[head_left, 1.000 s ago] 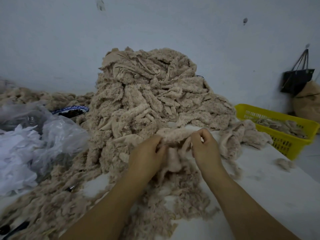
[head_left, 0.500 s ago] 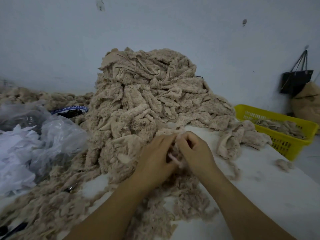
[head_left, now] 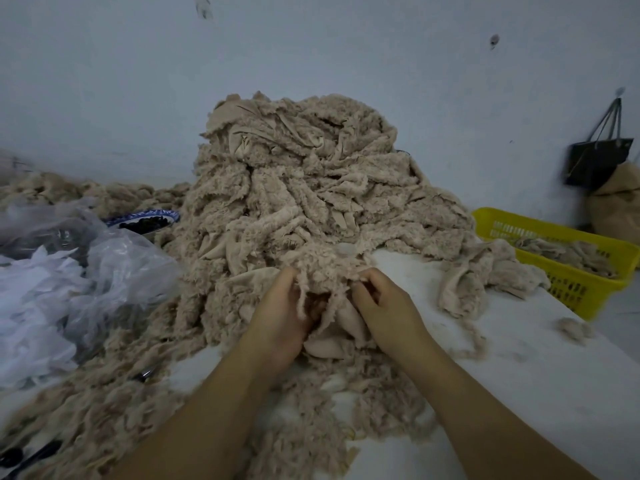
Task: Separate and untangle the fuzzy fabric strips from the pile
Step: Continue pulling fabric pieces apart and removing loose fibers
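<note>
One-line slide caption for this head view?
Left hand and right hand grip a fuzzy beige strip at the foot of the tall fabric pile, yellow basket at right.

Dim flat light, soft focus, wide-angle edge bending.

No text, label, brand, number or sign can be read. The black bag [head_left: 597, 162] hanging on the wall has a small pale mark near its top corner, too small to make out. The dish [head_left: 152, 215] has a blue-and-white rim that shows only a pattern, with no letters.
</note>
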Action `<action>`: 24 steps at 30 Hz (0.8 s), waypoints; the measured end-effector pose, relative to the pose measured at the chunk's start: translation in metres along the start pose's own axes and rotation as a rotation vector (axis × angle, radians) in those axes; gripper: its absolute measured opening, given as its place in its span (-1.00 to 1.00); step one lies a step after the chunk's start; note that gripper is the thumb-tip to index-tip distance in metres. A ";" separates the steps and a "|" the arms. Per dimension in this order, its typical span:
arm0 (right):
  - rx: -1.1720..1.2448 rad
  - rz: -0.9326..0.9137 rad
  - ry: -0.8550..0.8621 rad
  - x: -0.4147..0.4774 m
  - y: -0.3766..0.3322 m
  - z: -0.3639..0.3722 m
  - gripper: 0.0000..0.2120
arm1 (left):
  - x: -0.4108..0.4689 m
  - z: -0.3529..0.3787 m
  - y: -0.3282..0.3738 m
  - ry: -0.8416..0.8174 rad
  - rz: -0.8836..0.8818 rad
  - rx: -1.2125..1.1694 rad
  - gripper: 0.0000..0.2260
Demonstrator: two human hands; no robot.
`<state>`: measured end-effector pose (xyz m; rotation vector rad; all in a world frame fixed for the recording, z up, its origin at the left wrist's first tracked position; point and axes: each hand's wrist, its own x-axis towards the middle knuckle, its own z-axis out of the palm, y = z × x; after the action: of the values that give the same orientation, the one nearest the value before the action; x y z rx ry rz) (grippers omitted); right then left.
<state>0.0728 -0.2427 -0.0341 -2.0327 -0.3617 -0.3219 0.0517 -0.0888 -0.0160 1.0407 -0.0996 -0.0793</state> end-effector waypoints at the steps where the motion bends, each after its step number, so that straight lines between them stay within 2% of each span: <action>1: 0.023 -0.002 0.015 0.000 0.000 -0.002 -0.76 | 0.001 0.000 0.001 0.043 -0.012 -0.001 -0.59; 4: 0.080 0.002 0.069 0.000 -0.001 -0.004 -0.72 | 0.005 -0.005 0.000 0.119 -0.067 0.022 -0.70; 7: 0.190 0.040 0.122 0.001 0.000 -0.006 -0.74 | 0.006 -0.008 0.000 0.101 -0.124 0.054 -0.81; 11: 0.322 0.085 0.120 -0.001 -0.001 -0.007 -0.75 | 0.003 -0.003 -0.001 0.050 -0.139 0.120 -0.75; 13: 0.286 0.014 0.108 -0.002 -0.005 -0.005 -0.77 | 0.000 0.002 -0.001 -0.017 -0.123 0.196 -0.66; 15: 0.184 -0.099 0.071 -0.002 -0.007 -0.003 -0.79 | -0.004 0.007 -0.001 -0.086 -0.100 0.356 -0.68; 17: 0.149 -0.154 0.004 -0.003 -0.005 0.000 -0.83 | -0.004 0.008 -0.004 -0.034 -0.078 0.473 -0.56; 19: 0.141 -0.132 -0.061 -0.002 -0.002 0.002 -0.77 | -0.002 0.007 -0.005 0.037 -0.086 0.408 -0.57; 21: 0.057 -0.089 -0.147 -0.003 0.000 0.004 -0.61 | 0.001 0.002 -0.001 0.089 -0.122 0.292 -0.58; 22: -0.014 -0.077 -0.187 -0.004 0.001 0.006 -0.61 | 0.002 -0.001 -0.001 0.106 -0.128 0.248 -0.57; 24: -0.119 -0.066 -0.185 -0.006 0.004 0.011 -0.81 | 0.004 -0.003 -0.002 0.129 -0.125 0.160 -0.56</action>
<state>0.0696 -0.2353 -0.0443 -2.1771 -0.5367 -0.1995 0.0557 -0.0875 -0.0186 1.2089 0.0780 -0.1191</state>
